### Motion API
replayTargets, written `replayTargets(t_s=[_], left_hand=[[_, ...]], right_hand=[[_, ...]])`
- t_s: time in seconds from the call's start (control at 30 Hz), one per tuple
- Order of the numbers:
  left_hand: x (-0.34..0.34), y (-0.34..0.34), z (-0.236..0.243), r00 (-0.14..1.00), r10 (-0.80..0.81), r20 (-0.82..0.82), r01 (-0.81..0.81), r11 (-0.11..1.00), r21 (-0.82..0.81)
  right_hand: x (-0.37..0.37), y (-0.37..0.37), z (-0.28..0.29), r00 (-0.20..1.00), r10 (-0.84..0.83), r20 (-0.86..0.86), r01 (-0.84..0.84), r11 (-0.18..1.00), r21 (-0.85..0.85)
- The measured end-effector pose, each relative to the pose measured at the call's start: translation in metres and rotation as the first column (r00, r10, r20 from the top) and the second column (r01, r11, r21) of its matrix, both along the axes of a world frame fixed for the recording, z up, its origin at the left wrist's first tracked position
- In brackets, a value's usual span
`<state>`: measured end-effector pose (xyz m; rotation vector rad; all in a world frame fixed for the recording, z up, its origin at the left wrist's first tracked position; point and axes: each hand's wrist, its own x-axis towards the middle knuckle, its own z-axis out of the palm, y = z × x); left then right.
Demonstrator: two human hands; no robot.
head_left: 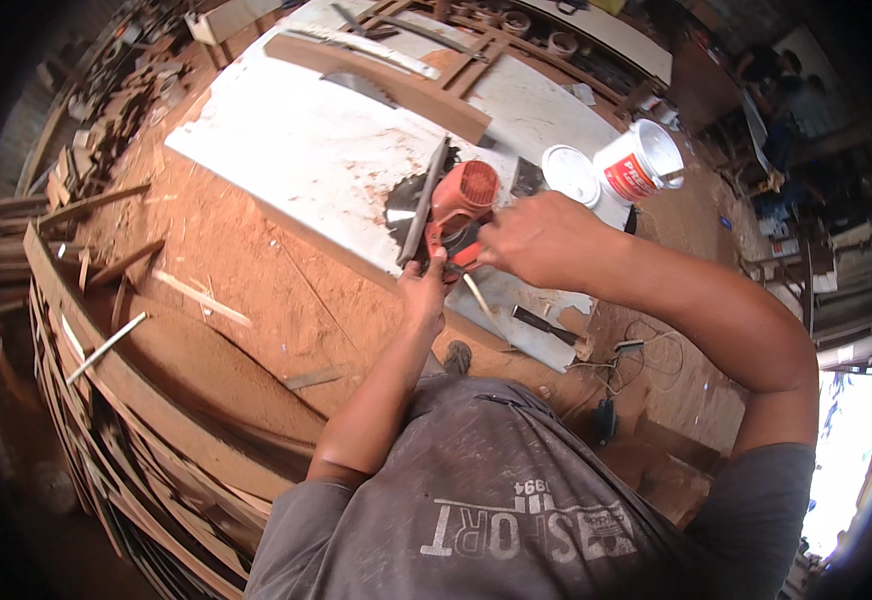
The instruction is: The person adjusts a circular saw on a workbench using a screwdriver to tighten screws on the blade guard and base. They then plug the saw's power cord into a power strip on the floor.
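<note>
While the left hand (pixel 424 294) holds a red, round-bladed metal saw (pixel 463 192), the right hand (pixel 536 238) grips its other side.

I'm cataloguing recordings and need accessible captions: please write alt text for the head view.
A person's left hand and right hand hold a red circular saw with a toothed blade over a white-topped table. A white bucket sits to the right, beside a round white lid; brown, dusty floor shows at left.
</note>
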<state>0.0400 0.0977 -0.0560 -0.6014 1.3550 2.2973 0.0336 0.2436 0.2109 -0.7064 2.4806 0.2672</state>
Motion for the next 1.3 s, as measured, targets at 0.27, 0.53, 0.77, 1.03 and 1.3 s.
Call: replayTargets(t_s=[0.27,0.53,0.77,1.03,1.3], left_hand=[[0.001,0.003,0.008,0.999,0.026,0.02,-0.026,0.999,0.027],[-0.001,0.004,0.0,1.0,0.0,-0.021,0.001,1.0,0.03],[-0.001,0.006,-0.002,1.0,0.017,-0.002,-0.017,0.999,0.035],[0.001,0.006,-0.008,0.999,0.015,-0.041,-0.014,1.0,0.024],[0.001,0.006,-0.004,0.999,0.026,-0.018,-0.026,0.999,-0.023]], right_hand=[[0.003,0.018,-0.004,0.953,0.282,-0.11,-0.298,0.937,-0.18],[0.002,0.022,-0.01,0.984,0.139,-0.107,-0.161,0.959,-0.234],[0.011,0.022,-0.011,0.984,-0.064,-0.166,0.015,0.959,-0.282],[0.014,0.009,-0.008,0.984,-0.137,-0.114,0.128,0.988,-0.086],[0.013,-0.006,0.003,0.993,-0.11,-0.04,0.113,0.991,0.076]])
